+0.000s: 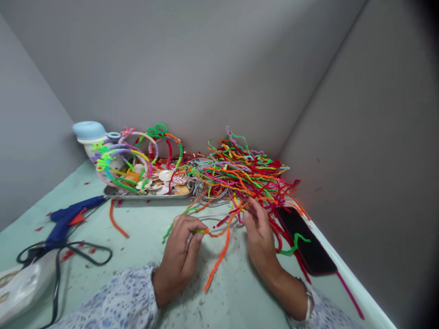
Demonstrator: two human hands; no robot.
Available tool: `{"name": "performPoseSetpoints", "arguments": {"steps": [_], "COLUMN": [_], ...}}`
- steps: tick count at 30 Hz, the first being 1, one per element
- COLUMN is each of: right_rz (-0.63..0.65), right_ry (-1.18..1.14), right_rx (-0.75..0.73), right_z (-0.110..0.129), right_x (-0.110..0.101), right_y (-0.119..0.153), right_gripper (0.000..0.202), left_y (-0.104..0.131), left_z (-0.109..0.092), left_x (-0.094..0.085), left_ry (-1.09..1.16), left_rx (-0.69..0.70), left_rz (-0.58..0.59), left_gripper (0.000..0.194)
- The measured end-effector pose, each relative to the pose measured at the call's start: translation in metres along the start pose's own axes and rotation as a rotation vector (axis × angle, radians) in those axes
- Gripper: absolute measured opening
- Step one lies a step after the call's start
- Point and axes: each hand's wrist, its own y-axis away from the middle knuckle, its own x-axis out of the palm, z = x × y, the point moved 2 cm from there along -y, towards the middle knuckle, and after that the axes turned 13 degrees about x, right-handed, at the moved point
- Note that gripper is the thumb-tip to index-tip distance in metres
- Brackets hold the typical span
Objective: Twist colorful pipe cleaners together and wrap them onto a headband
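Note:
My left hand (181, 249) is closed, thumb and forefinger pinching a thin grey headband (222, 225) where green and orange fuzzy wire wraps its end. From that pinch an orange pipe cleaner (215, 235) runs up to my right hand (259, 242), whose thumb and fingertips are closed around its far part. The headband's curve reaches toward my right fingers; whether they touch it I cannot tell. Below, between both hands, another orange pipe cleaner (217, 265) lies on the table.
Behind my hands is a heap of colourful pipe cleaners (247, 171) beside bare metal headbands (209, 194). A tray (154, 196) holds shells and wrapped headbands, with a blue-lidded bottle (89, 131) behind. Left lies a blue glue gun (65, 224) with its cord; right, a black phone (307, 242).

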Motion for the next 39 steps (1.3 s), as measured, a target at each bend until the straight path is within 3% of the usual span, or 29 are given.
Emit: {"name": "performPoseSetpoints", "arguments": {"steps": [3, 7, 9, 14, 16, 20, 24, 34, 39], "right_rz": [-0.032, -0.001, 0.035, -0.067, -0.015, 0.184, 0.284, 0.256, 0.28], "right_ry": [-0.003, 0.116, 0.127, 0.088, 0.104, 0.19, 0.274, 0.311, 0.32], "right_rx": [-0.067, -0.43, -0.539, -0.545, -0.555, -0.642, -0.669, -0.747, -0.857], "right_z": [0.002, 0.02, 0.026, 0.027, 0.027, 0.028, 0.029, 0.038, 0.038], "right_x": [-0.002, -0.007, -0.009, -0.012, -0.01, -0.003, 0.003, 0.003, 0.002], "right_y": [0.001, 0.012, 0.017, 0.021, 0.021, 0.023, 0.025, 0.033, 0.038], "right_gripper": [0.047, 0.046, 0.045, 0.021, 0.015, 0.023, 0.03, 0.018, 0.025], "left_y": [0.001, 0.0, 0.0, 0.001, 0.002, 0.002, 0.001, 0.001, 0.002], "left_z": [0.001, -0.002, -0.003, -0.001, 0.0, 0.003, 0.003, 0.005, 0.009], "left_x": [0.001, 0.002, 0.003, 0.003, 0.004, 0.008, 0.01, 0.008, 0.008], "left_ry": [0.044, 0.071, 0.068, 0.042, 0.05, 0.095, 0.118, 0.133, 0.119], "left_rx": [-0.033, 0.029, 0.074, 0.032, -0.014, -0.096, -0.136, -0.181, -0.243], "left_rz": [-0.008, 0.053, 0.076, 0.046, 0.044, 0.067, 0.081, 0.048, 0.005], "left_gripper": [0.016, 0.019, 0.021, 0.019, 0.016, 0.013, 0.013, 0.011, 0.011]}}
